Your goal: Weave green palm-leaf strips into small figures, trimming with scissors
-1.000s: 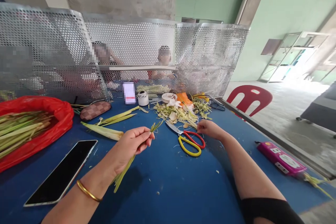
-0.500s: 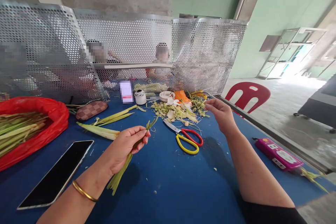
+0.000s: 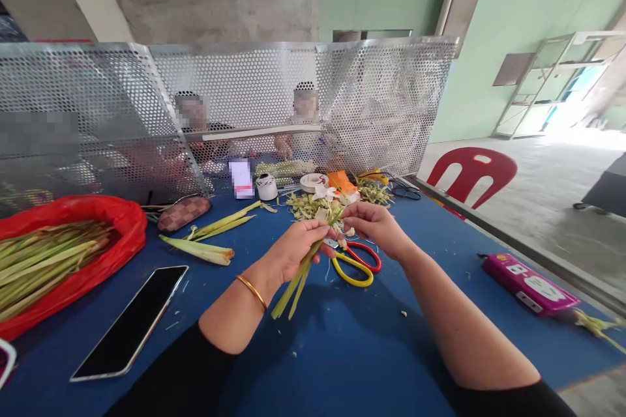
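Observation:
A bundle of long green leaf strips (image 3: 295,292) is gripped in my left hand (image 3: 304,249), its cut ends pointing down toward me. At the upper end of the strips, the thumb and fingertips of my right hand (image 3: 375,227) are pinched together on the thin tips; the exact contact is partly hidden. Just beyond and below both hands lie scissors (image 3: 353,269) with one red and one yellow handle, their blades largely covered. A heap of green trimmings (image 3: 306,204) spreads behind the hands.
On the left are a red bag (image 3: 128,249) of leaves, a black-screened phone (image 3: 132,322), loose stalks (image 3: 200,249) and a checkered pouch (image 3: 184,213). A white tape roll (image 3: 313,182) stands at the back before a perforated metal screen (image 3: 254,91). A purple case (image 3: 531,283) lies right.
My right hand has come left from the trimmings heap to the strips' tips. My left hand has carried the bundle rightward and up to meet it. The view has shifted slightly.

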`<state>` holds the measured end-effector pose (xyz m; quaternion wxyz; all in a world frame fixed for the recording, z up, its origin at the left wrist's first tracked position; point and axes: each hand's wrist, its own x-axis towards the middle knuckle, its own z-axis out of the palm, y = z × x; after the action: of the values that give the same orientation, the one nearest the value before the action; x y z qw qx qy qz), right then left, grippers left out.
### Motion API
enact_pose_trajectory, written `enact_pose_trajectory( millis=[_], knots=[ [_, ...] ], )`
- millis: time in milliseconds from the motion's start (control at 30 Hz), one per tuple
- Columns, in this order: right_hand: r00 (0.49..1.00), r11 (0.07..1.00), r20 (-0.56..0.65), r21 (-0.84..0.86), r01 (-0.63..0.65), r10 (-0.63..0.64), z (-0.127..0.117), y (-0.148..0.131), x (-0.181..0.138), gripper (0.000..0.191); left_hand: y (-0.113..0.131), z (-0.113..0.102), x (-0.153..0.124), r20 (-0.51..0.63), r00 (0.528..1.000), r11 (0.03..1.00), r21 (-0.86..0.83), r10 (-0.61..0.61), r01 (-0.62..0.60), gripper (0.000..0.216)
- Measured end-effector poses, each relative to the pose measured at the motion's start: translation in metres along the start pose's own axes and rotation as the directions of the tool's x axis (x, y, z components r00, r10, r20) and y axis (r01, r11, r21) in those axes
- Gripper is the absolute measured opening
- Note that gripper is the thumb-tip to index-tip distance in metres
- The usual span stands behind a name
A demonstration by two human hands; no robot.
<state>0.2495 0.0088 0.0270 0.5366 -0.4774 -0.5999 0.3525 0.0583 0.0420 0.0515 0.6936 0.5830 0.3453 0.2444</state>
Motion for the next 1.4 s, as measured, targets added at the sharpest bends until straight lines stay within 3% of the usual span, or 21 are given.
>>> enact_pose_trajectory(
  millis=[100,267,333,467,600,700,833,933,1100,1300,1367,1400],
  knots=[
    [1.0,1.0,-0.003,-0.029,0.01,-0.01,0.002,0.005,0.002,0.012,-0.002,-0.005,-0.008,0.029,0.998,0.998,-0.012,-0.057,0.058,0.013],
    [0.995,0.998,0.095,-0.065,0.027,-0.02,0.011,0.008,0.003,0.011,-0.003,-0.013,-0.018,-0.243,0.97,1.0,-0.02,0.002,-0.007,0.009],
    [0.989,0.996,0.142,-0.081,0.043,-0.031,0.017,0.008,0.002,0.011,-0.005,-0.011,-0.017,-0.208,0.978,0.999,-0.044,-0.026,0.017,0.009],
    [0.986,0.984,0.163,-0.16,0.072,-0.045,0.026,0.009,-0.001,0.012,-0.012,-0.008,-0.022,-0.023,0.987,0.982,-0.103,-0.159,0.156,0.01],
    [0.991,0.939,0.131,-0.343,0.042,0.003,0.023,0.012,0.001,0.013,-0.013,-0.02,-0.037,-0.132,0.985,0.989,-0.113,-0.111,0.097,0.011],
    [0.998,0.845,0.031,-0.534,-0.022,0.046,0.009,0.011,0.003,0.017,-0.011,-0.039,-0.05,-0.225,0.972,0.997,-0.056,-0.065,0.054,0.011],
    [0.986,0.62,-0.099,-0.767,-0.164,0.137,-0.007,0.006,-0.002,0.02,-0.009,-0.064,-0.062,-0.263,0.962,0.995,0.039,-0.079,0.092,0.015],
    [0.959,0.47,-0.029,-0.867,-0.165,0.282,-0.001,0.005,-0.012,0.02,-0.008,-0.079,-0.066,-0.261,0.961,0.993,0.053,-0.092,0.109,0.015],
    [0.914,0.334,0.07,-0.94,-0.073,0.399,0.029,0.012,-0.022,0.054,-0.005,-0.094,-0.067,-0.316,0.948,0.999,0.005,-0.032,0.036,0.014],
    [0.904,0.341,0.107,-0.939,-0.046,0.414,0.03,0.004,-0.039,0.069,-0.004,-0.096,-0.067,-0.356,0.935,0.999,-0.044,-0.004,-0.012,0.012],
    [0.892,0.419,0.127,-0.905,-0.075,0.434,0.022,0.003,-0.053,0.068,-0.004,-0.096,-0.068,-0.344,0.939,0.999,-0.042,0.005,-0.02,0.012],
    [0.882,0.506,0.126,-0.852,-0.139,0.454,0.017,0.003,-0.061,0.065,-0.004,-0.096,-0.068,-0.336,0.942,0.999,-0.041,0.009,-0.024,0.012]
  ],
)
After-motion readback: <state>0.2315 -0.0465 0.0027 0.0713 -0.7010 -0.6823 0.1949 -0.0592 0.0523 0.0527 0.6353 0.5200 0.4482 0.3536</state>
